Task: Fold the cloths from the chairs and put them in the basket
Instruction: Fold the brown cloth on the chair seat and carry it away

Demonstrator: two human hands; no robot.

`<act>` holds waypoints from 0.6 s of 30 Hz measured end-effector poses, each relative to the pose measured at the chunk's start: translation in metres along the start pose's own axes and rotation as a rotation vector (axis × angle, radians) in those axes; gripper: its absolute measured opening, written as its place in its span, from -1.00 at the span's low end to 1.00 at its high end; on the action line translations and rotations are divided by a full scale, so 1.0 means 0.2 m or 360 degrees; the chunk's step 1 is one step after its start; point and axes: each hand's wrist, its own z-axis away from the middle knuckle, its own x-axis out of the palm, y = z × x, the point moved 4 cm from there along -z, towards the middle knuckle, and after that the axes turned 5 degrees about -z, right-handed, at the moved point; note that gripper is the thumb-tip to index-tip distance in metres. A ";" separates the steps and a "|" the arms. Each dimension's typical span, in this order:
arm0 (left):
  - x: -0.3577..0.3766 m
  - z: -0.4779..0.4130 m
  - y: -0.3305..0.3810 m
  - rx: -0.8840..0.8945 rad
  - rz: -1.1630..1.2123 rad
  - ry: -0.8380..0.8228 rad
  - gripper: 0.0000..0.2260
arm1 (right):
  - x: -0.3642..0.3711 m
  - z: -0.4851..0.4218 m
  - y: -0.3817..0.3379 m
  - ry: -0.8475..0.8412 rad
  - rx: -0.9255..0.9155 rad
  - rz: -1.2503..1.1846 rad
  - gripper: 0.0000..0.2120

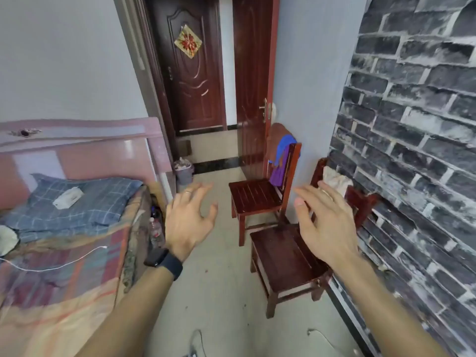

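I hold my left hand [189,222] and right hand [324,222] out ahead, fingers spread wide, with nothing in either. At twelve o'clock a purple and blue cloth [279,163] hangs over the back of the far chair [253,194], with a brown cloth [275,139] behind it. At one o'clock a pale cloth [334,179] lies on the back of the near chair [278,253], past my right fingertips.

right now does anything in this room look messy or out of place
The bin by the door is heaped past its rim. Cloths hang bunched over both chair backs: purple and blue cloths on the far chair, a pale cloth on the near chair.
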 end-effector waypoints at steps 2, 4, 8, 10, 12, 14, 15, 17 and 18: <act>0.13 -0.03 -0.05 -0.0058 0.0043 -0.0109 -0.55 | 0.16 -0.03 0.05 -0.0106 0.0060 -0.0009 -0.53; 0.29 -0.08 -0.14 -0.0097 0.0033 -0.0183 -0.56 | 0.37 -0.05 0.12 -0.0225 0.0109 0.0018 -0.56; 0.56 -0.31 -0.31 -0.0170 0.0069 -0.0277 -0.62 | 0.72 -0.19 0.28 -0.0240 0.0097 -0.0004 -0.62; 0.68 -0.44 -0.39 -0.0190 0.0077 -0.0329 -0.64 | 0.89 -0.29 0.33 -0.0235 0.0121 -0.0029 -0.66; 0.77 -0.59 -0.45 -0.0145 0.0074 -0.0356 -0.65 | 1.04 -0.39 0.38 -0.0269 0.0197 -0.0064 -0.67; 0.87 -0.75 -0.52 -0.0096 0.0082 -0.0411 -0.66 | 1.18 -0.49 0.42 -0.0335 0.0265 -0.0047 -0.64; 0.91 -0.84 -0.55 -0.0072 0.0082 -0.0446 -0.66 | 1.24 -0.54 0.43 -0.0356 0.0294 -0.0042 -0.63; 1.00 -1.01 -0.59 -0.0047 0.0092 -0.0492 -0.66 | 1.34 -0.67 0.46 -0.0350 0.0339 -0.0057 -0.64; 1.04 -1.09 -0.60 -0.0026 0.0096 -0.0496 -0.66 | 1.39 -0.73 0.48 -0.0332 0.0342 -0.0048 -0.66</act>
